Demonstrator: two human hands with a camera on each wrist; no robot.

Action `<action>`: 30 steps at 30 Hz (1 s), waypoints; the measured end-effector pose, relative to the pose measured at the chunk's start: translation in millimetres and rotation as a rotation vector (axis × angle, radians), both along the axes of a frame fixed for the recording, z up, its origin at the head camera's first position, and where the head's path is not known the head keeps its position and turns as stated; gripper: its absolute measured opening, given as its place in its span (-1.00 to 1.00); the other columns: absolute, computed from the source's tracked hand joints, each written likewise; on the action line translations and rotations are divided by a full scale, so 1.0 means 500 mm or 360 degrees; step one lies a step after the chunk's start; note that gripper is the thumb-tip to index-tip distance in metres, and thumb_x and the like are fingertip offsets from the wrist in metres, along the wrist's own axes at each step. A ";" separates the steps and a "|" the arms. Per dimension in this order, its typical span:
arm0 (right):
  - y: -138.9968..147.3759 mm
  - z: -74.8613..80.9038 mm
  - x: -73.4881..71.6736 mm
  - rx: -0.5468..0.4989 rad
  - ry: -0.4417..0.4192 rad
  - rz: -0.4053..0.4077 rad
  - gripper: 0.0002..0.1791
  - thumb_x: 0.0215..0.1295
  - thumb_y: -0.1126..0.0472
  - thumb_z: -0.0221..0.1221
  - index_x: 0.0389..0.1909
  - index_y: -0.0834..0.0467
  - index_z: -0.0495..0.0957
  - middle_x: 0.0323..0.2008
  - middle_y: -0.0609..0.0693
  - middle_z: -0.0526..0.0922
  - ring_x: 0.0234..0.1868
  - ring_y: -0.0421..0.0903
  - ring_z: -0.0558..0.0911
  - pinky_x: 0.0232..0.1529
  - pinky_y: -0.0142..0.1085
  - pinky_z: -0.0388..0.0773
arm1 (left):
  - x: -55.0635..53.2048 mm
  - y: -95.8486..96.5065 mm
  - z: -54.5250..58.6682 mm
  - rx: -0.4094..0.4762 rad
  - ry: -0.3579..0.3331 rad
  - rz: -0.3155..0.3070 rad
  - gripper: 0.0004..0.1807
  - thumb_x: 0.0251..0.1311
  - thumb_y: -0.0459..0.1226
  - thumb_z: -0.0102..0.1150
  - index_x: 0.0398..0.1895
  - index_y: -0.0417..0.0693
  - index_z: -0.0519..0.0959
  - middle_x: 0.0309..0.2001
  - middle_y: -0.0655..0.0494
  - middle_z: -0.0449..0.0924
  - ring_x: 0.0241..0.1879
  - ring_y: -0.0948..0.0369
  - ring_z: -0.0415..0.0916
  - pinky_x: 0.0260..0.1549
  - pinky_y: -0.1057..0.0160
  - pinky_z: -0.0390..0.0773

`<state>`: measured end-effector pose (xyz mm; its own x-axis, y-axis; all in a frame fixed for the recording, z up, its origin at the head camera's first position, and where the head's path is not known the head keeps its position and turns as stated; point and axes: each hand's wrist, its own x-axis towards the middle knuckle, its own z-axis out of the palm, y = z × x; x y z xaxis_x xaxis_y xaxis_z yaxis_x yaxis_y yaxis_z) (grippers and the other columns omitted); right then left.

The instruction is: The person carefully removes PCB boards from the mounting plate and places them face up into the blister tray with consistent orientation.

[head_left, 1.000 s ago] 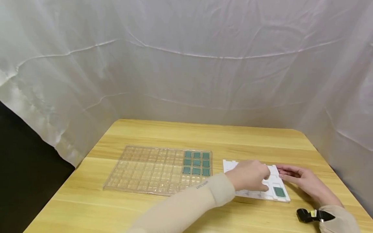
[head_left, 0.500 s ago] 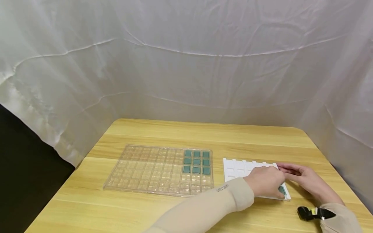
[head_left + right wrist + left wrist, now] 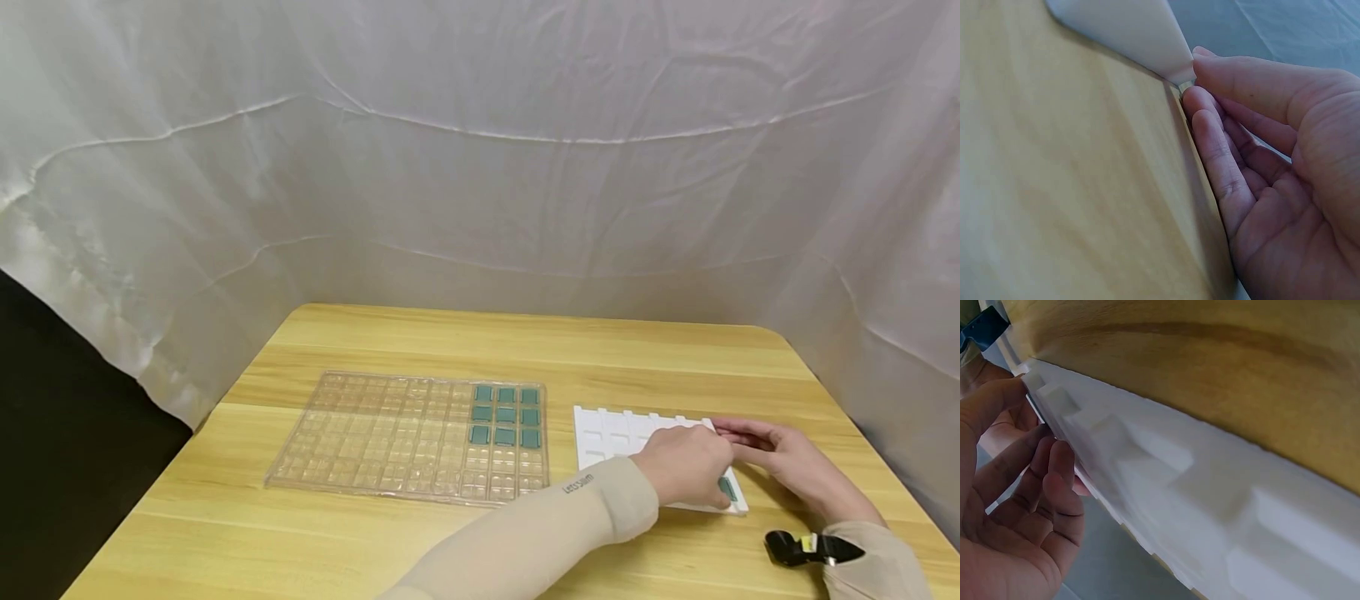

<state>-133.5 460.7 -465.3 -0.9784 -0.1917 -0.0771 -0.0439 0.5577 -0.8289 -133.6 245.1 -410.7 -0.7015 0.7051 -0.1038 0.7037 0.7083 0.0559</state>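
Observation:
A white tray (image 3: pixel 600 435) with moulded pockets lies on the right part of the table. My left hand (image 3: pixel 686 465) reaches over its right end, thumb and fingers pinching at a small green square chip (image 3: pixel 727 488) in the near right corner pocket. Seen in the left wrist view, the thumb and fingertips (image 3: pixel 1041 434) meet around a thin dark edge at the tray's end. My right hand (image 3: pixel 787 467) holds the tray's right edge, thumb tip against the white rim (image 3: pixel 1179 56) in the right wrist view. The left hand hides several pockets.
Left of the white tray lies a clear plastic tray (image 3: pixel 360 429) with many pockets. Several green chips (image 3: pixel 506 415) fill its far right pockets. A black camera strap (image 3: pixel 813 550) crosses the right wrist. White cloth (image 3: pixel 525 167) hangs behind the wooden table (image 3: pixel 420 333).
My left hand has moved right along the white tray, from above its middle to the chip in the near right corner, and then stayed there. The right hand has kept its place.

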 end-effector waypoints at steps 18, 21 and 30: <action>0.001 -0.004 0.000 -0.0100 0.0021 0.0011 -0.41 0.56 0.23 0.24 0.46 0.45 0.41 0.09 -0.57 0.68 0.08 -0.59 0.63 0.02 -0.71 0.48 | -0.004 0.000 -0.010 0.0041 0.0018 0.0004 -0.65 0.23 0.22 0.47 -0.46 0.37 0.52 -0.34 0.53 0.50 -0.36 0.49 0.39 -0.46 0.36 0.51; 0.000 -0.004 0.001 -0.0089 0.0055 0.0006 -0.43 0.56 0.24 0.25 0.44 0.45 0.43 0.09 -0.57 0.68 0.08 -0.61 0.62 0.02 -0.71 0.47 | -0.005 -0.002 -0.008 0.0047 0.0010 -0.0013 -0.65 0.24 0.21 0.46 -0.47 0.36 0.52 -0.35 0.52 0.49 -0.37 0.48 0.40 -0.46 0.36 0.50; 0.001 -0.003 0.001 -0.0040 0.0074 0.0011 -0.40 0.54 0.22 0.27 0.44 0.46 0.42 0.07 -0.62 0.65 0.06 -0.62 0.62 0.03 -0.71 0.47 | -0.016 -0.007 0.004 0.0069 -0.0044 -0.0043 -0.67 0.26 0.16 0.46 -0.49 0.36 0.54 -0.48 0.50 0.45 -0.43 0.47 0.41 -0.49 0.36 0.46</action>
<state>-133.2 461.0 -466.6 -0.9794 -0.1999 -0.0269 -0.0864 0.5362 -0.8396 -141.4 241.4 -408.8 -0.6793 0.7281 -0.0918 0.7204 0.6855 0.1054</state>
